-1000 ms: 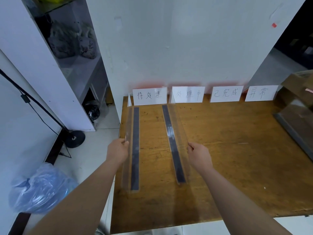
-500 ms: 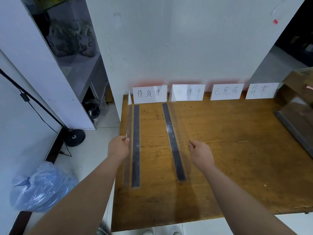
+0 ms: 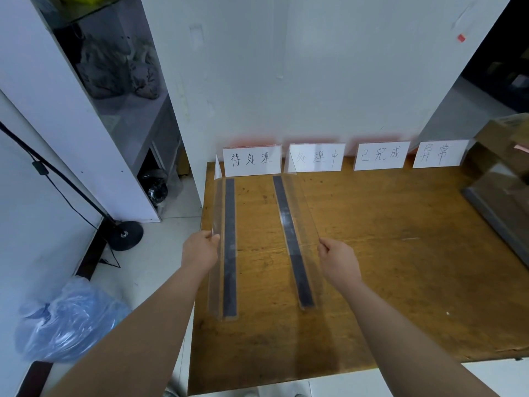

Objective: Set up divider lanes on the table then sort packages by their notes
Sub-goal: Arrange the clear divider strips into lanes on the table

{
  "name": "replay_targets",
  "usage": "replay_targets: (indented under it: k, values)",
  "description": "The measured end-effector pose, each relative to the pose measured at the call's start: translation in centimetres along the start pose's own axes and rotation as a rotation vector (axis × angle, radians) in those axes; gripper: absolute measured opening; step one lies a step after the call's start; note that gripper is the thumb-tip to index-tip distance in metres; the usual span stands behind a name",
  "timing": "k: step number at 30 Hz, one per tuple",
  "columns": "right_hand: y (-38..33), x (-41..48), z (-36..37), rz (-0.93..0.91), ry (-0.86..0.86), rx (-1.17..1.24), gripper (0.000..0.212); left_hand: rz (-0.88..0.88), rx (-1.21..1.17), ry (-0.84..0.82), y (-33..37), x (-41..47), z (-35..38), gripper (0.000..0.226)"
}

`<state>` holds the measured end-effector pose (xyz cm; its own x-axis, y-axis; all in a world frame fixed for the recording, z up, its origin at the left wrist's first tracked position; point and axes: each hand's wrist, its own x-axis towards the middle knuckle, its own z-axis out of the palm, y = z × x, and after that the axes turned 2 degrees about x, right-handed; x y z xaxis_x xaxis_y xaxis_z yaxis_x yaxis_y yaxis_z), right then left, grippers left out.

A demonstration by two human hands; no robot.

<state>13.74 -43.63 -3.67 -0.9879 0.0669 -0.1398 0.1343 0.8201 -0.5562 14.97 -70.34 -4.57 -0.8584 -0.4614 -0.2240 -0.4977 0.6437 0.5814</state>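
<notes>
Two clear dividers (image 3: pixel 297 224) stand at nine o'clock on the tabletop (image 3: pixel 400 253), each hand's grip, left hand (image 3: pixel 200 250) and right hand (image 3: pixel 339 262), pinched on one top edge; more lanes and all sorting remain.

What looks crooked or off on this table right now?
The right divider runs at a slant, drifting right as it nears the right hand, while the left divider, pinched by the left hand, runs nearly straight along the table edge. So the lane under the first label widens toward the front.
</notes>
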Motion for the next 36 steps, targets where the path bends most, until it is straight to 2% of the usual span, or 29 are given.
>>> replay_targets:
  k: [8,15,23,27,36]
  values:
    - [-0.1,0.0,-0.2,0.019,-0.014,0.013,0.028,-0.026,0.003,-0.027,0.4,-0.7,-0.8,0.042]
    - [-0.3,0.4,-1.2,-0.011,0.001,-0.002,0.046,-0.002,0.066,-0.048,0.7,-0.9,-1.3,0.040]
    - [-0.5,0.9,-3.4,-0.138,0.082,-0.187,0.051,0.252,0.311,0.075,3.2,-2.6,-3.7,0.034]
    - [-0.3,0.5,-5.1,-0.200,0.122,-0.318,0.051,0.373,0.354,0.085,5.1,-3.7,-4.0,0.046]
    - [4.9,-2.8,-10.6,-0.090,0.214,-0.370,0.050,0.619,0.393,0.027,11.9,-7.6,-1.0,0.056]
